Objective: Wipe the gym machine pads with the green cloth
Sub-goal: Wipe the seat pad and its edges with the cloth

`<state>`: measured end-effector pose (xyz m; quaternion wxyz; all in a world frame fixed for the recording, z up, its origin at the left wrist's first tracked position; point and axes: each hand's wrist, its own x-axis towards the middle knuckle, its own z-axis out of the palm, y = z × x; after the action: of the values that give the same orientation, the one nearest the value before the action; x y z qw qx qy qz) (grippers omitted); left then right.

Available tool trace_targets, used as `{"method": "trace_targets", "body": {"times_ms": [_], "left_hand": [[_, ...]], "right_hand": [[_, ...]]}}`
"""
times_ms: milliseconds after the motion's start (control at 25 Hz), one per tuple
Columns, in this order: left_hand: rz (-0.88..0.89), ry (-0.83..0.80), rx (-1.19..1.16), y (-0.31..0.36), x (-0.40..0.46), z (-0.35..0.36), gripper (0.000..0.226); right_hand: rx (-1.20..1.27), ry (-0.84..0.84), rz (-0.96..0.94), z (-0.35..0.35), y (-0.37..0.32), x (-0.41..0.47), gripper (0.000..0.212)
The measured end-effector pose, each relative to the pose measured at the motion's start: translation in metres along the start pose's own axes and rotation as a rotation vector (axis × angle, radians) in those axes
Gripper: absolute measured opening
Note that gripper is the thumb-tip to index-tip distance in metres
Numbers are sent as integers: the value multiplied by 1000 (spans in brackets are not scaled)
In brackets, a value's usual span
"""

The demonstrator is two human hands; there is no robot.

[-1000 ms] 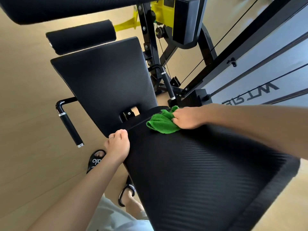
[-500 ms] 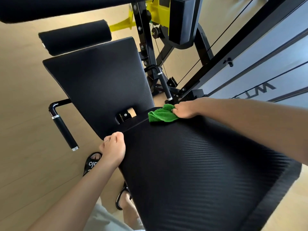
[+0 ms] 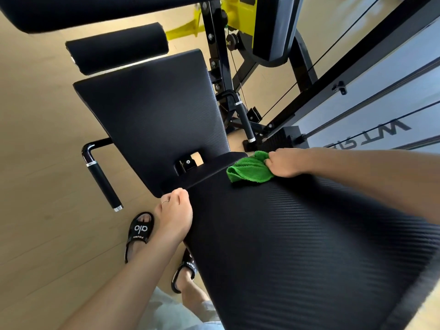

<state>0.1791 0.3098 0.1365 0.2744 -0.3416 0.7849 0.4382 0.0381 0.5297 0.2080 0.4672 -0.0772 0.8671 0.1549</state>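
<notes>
A large black textured back pad fills the lower right. Beyond it lies the black seat pad, with a black roller pad farther off. My right hand grips the bunched green cloth and presses it on the back pad's far corner, near the seam with the seat pad. My left hand rests curled against the back pad's left edge at that seam, fingers closed, a ring on one finger.
A black side handle sticks out left of the seat. A second handle, the black and yellow frame and cables stand behind. The weight stack shroud rises at right. My sandalled feet stand on the wooden floor.
My right hand with the green cloth has shifted a little along the far corner of the back pad. My left hand stays at the pad's left edge. The view has moved slightly.
</notes>
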Motion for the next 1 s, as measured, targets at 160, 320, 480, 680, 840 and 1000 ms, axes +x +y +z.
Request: {"method": "trace_targets", "body": {"times_ms": [160,320,480,680,840,1000], "left_hand": [[-46,7,-203,-5,3,2,47],[1,85,-257,-12,3,1,58],[-149,158,-593,-32,-2,-8,48],[-256,103,-713,-59,4,-35,46],[-223,38,-590,-67,28,-45,53],[-173,-94,-487,-63,35,-52,62]], "right_hand": [[-107,3,-28,3,-53,53,43],[-136,-7,-344,22,-152,44,43],[-121,61,-525,38,-192,15,44],[-63,114,-742,39,-202,11,49],[-274,4,-753,34,-215,16,42],[-464,-12,-796,36,-213,-36,30]]}}
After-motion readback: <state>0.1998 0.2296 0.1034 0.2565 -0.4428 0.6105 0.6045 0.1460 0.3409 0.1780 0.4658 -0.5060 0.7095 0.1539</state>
